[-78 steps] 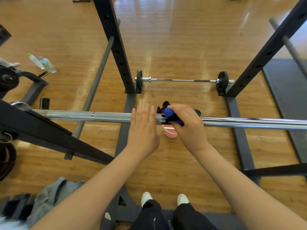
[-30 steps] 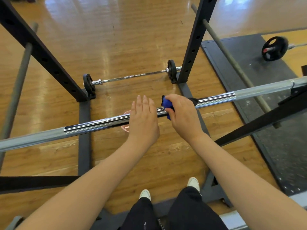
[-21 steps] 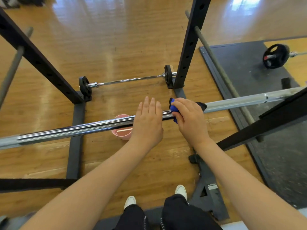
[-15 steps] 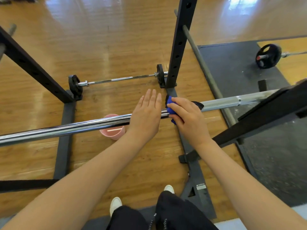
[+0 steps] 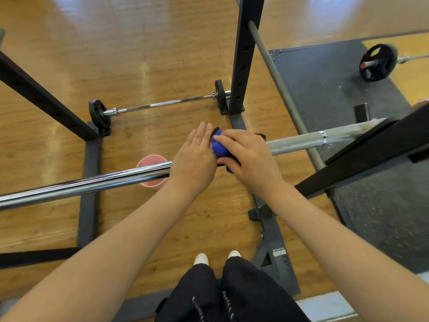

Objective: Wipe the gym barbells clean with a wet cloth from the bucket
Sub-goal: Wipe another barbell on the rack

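Note:
A long chrome barbell (image 5: 88,182) lies across the rack at waist height, running from lower left to upper right. My right hand (image 5: 249,159) grips a blue cloth (image 5: 218,148) wrapped around the bar near its middle. My left hand (image 5: 193,159) rests flat on the bar just left of the cloth, fingers straight and together. A pink bucket (image 5: 151,162) stands on the wooden floor under the bar, partly hidden by it.
Black rack uprights (image 5: 243,54) and base rails (image 5: 89,182) frame the spot. A small barbell with black plates (image 5: 162,103) lies on the floor beyond. A dark rubber mat (image 5: 336,89) on the right carries another plate (image 5: 377,62). My shoes (image 5: 200,259) are below.
My right hand has slid the cloth along the bar toward its right end, my left hand following; the bucket now shows to the left of my hands.

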### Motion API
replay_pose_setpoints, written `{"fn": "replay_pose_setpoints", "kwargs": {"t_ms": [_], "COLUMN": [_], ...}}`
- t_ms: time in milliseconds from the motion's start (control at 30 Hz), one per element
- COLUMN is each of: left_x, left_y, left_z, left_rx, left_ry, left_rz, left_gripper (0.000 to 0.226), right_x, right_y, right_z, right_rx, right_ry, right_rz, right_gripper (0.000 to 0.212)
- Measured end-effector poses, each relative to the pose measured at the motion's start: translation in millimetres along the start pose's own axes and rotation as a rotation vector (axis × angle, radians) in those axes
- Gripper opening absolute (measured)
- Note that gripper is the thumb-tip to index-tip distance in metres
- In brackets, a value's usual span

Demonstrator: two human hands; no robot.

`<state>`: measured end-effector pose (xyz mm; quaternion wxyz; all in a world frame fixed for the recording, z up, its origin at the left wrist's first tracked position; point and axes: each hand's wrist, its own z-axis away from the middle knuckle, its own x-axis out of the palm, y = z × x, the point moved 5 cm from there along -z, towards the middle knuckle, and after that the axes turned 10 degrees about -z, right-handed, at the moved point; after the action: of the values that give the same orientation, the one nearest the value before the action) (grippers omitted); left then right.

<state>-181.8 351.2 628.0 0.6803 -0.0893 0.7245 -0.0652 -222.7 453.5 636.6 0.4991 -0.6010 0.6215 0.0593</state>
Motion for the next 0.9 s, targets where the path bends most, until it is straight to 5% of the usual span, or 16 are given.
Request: {"fn": "replay_pose_setpoints", "kwargs": {"t_ms": [133, 400, 467, 633, 900], "left_x": [9.2, 6.2, 6.1, 7.7, 7.3], "left_y": [0.2, -4.2, -5.0, -3.0, -2.4], "left_z": [-2.9, -1.0, -3.1, -3.0, 0.4], "left_rx": [0.034, 0.032, 0.014, 0.037, 0.031], "left_ry": [0.048, 0.012, -0.005, 0.021, 0.004], "left_rz": [-0.06, -0.077, -0.067, -0.039, -0.08], "left_gripper": [0.054, 0.068, 0.081, 0.076, 0.082], "right_x": [-3.0, -52.6, -34.2, 8.8, -36.0], "right_y": [13.4, 35.5, 15.7, 6.4, 30.1], "right_z": [11.8, 18.7, 10.3, 12.4, 23.8], "right_rx": [-0.025, 0.196, 0.126, 0.125, 0.172], "right_ry": [-0.062, 0.189, 0.149, 0.026, 0.263], "right_rz": [0.082, 0.067, 0.092, 0.18, 0.118], "right_gripper": [0.037, 0.03, 0.032, 0.037, 0.025]}}
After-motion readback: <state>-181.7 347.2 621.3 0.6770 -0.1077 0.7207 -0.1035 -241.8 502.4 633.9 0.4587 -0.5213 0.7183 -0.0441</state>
